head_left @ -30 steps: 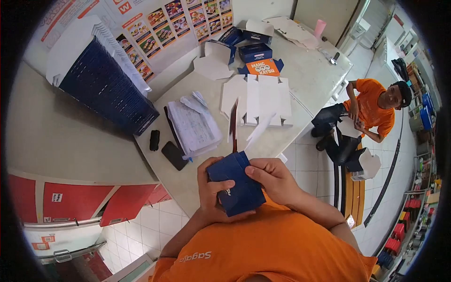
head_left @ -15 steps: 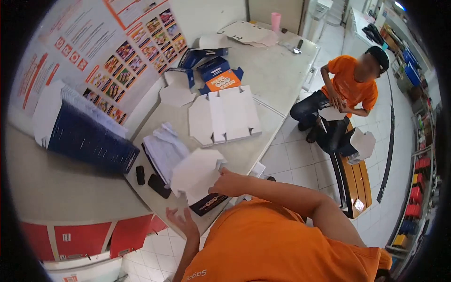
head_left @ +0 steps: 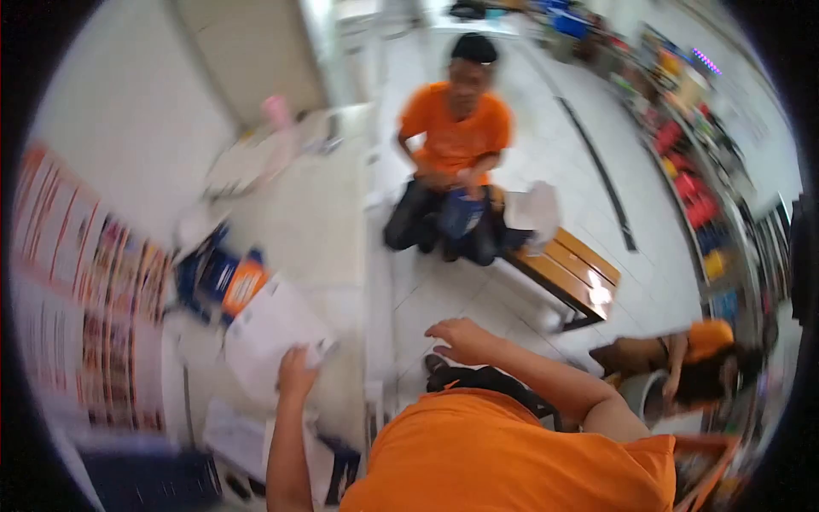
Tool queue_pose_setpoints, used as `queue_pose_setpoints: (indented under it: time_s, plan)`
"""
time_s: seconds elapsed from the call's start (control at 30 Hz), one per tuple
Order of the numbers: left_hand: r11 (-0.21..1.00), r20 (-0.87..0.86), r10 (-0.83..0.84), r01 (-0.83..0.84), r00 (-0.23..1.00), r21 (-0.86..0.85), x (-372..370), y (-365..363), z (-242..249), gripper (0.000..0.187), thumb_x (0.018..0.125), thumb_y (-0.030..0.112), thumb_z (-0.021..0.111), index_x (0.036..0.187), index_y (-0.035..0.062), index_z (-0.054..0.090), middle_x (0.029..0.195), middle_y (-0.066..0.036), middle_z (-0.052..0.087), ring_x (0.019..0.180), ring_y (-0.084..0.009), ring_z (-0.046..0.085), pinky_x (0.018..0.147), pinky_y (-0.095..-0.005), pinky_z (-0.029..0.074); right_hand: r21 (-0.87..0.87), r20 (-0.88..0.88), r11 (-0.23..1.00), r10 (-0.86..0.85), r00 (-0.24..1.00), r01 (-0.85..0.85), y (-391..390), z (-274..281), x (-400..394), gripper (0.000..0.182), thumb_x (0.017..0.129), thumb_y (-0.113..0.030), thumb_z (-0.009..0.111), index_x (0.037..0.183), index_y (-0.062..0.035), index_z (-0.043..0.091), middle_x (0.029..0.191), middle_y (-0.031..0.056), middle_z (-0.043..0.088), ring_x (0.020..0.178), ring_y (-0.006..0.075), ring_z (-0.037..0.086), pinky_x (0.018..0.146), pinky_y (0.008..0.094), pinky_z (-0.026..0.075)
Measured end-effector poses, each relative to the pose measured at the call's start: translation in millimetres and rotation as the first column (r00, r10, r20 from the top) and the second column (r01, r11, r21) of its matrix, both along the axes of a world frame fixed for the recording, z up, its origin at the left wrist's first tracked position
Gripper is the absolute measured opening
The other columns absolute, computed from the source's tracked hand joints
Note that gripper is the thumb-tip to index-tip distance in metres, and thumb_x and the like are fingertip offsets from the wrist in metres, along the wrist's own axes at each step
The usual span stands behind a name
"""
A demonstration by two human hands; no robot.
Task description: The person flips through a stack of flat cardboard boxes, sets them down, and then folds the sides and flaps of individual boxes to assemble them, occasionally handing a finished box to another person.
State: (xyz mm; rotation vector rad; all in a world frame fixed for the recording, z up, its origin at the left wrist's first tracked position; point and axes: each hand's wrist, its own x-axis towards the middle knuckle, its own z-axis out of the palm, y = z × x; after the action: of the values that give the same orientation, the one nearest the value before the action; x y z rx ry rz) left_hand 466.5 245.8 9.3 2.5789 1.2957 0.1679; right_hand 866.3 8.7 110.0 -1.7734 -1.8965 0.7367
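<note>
My left hand point(head_left: 296, 373) reaches over the table to the near end of a flat white cardboard sheet point(head_left: 277, 337); its fingers look bent, blurred, and whether they grip the sheet I cannot tell. My right hand point(head_left: 463, 340) is raised over the floor beside the table, fingers apart, holding nothing. A white and dark blue box piece point(head_left: 320, 469) lies behind my left forearm. Beyond the sheet sits an orange and blue printed box point(head_left: 243, 282) among other dark blue cardboard.
A seated person point(head_left: 456, 136) in orange holds a dark blue box point(head_left: 461, 213) beside a wooden bench point(head_left: 567, 269). Another person point(head_left: 682, 363) bends near a bucket point(head_left: 646, 397) at the right. A pink cup point(head_left: 277, 111) stands on the table point(head_left: 337, 247). Shelves line the right side.
The view has swung right. My left hand has moved to the white sheet; my right hand has left the open box and risen away from the table. The seated person now holds a blue box.
</note>
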Motion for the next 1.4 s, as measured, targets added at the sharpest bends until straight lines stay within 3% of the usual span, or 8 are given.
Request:
queue_pose_setpoints:
  time_s: [0.23,0.53,0.7,1.0,1.17,1.23,1.3,1.4]
  plan:
    - [0.912,0.069,0.024,0.007,0.997,-0.410,3,43,57,0.032,0.078,0.007,0.082,0.107,-0.0011,0.073,0.104,-0.023,0.072,0.100,-0.0366,0.070,0.088,-0.0458,0.054,-0.195,-0.097,0.934,-0.322,0.942,0.299,-84,-8,49,0.039,0.096,-0.027,0.070,0.127,-0.0041,0.064,0.117,0.0190,0.072,0.105,0.0382,0.069,0.091,0.0472,0.055]
    - [0.930,0.031,-0.360,0.356,0.932,0.092,-21,96,-19,0.018,0.089,0.014,0.069,0.088,-0.0042,0.068,0.078,-0.023,0.066,0.071,-0.0341,0.066,0.067,-0.0456,0.051,-0.240,-0.866,0.970,-0.234,0.442,0.041,-183,42,-11,0.063,0.101,-0.030,0.070,0.153,-0.0061,0.044,0.143,0.0125,0.059,0.126,0.0223,0.058,0.111,0.0387,0.045]
    - [0.760,0.054,-0.105,0.115,0.993,-0.639,-29,126,-23,0.015,0.087,0.013,0.078,0.090,0.0004,0.071,0.074,-0.009,0.069,0.070,-0.0195,0.067,0.057,-0.0385,0.057,-0.444,-0.588,0.715,-0.687,0.426,0.540,-296,27,-54,0.059,0.101,-0.027,0.071,0.150,-0.0048,0.047,0.138,0.0152,0.063,0.124,0.0214,0.060,0.108,0.0379,0.048]
    - [0.500,-0.056,-0.025,-0.036,0.998,-0.865,-5,130,12,0.010,0.093,0.009,0.072,0.100,0.0010,0.071,0.083,-0.005,0.065,0.075,-0.0222,0.066,0.066,-0.0505,0.063,-0.410,-0.617,0.534,-0.759,0.207,0.739,-396,5,-137,0.050,0.100,-0.015,0.071,0.145,-0.0030,0.052,0.133,0.0112,0.066,0.117,0.0184,0.065,0.101,0.0346,0.054]
    - [0.573,-0.114,0.049,-0.121,0.992,-0.811,5,177,-34,0.015,0.102,0.015,0.060,0.097,0.0015,0.063,0.091,-0.006,0.061,0.086,-0.0218,0.063,0.077,-0.0542,0.060,-0.443,-0.689,0.326,-0.720,-0.084,0.835,-438,-23,-183,0.040,0.099,-0.014,0.072,0.135,-0.0006,0.060,0.125,0.0116,0.071,0.115,0.0189,0.067,0.101,0.0340,0.054]
    - [0.793,-0.282,-0.593,0.608,0.754,-0.043,2,152,-38,0.020,0.099,0.006,0.056,0.113,-0.0031,0.067,0.090,-0.017,0.068,0.082,-0.0290,0.061,0.079,-0.0364,0.051,-0.434,-0.679,0.279,-0.727,-0.107,0.857,-456,-42,-200,0.038,0.099,-0.014,0.072,0.133,0.0003,0.062,0.123,0.0120,0.072,0.113,0.0189,0.068,0.101,0.0340,0.054]
    - [0.792,0.032,-0.554,0.514,0.832,0.329,-4,143,-51,0.035,0.101,0.009,0.046,0.133,-0.0023,0.053,0.108,-0.021,0.066,0.096,-0.0287,0.062,0.090,-0.0359,0.051,-0.454,-0.659,0.229,-0.737,-0.151,0.861,-457,-52,-214,0.036,0.099,-0.014,0.072,0.131,0.0012,0.063,0.120,0.0124,0.073,0.112,0.0189,0.069,0.100,0.0341,0.054]
    - [0.854,0.395,-0.327,0.447,0.859,-0.267,-4,139,-53,0.039,0.101,0.013,0.053,0.138,0.0000,0.049,0.125,-0.024,0.064,0.111,-0.0303,0.062,0.096,-0.0395,0.052,-0.441,-0.695,0.116,-0.671,-0.257,0.890,-456,-42,-230,0.033,0.099,-0.012,0.072,0.127,0.0034,0.063,0.115,0.0118,0.073,0.108,0.0188,0.070,0.098,0.0341,0.055]
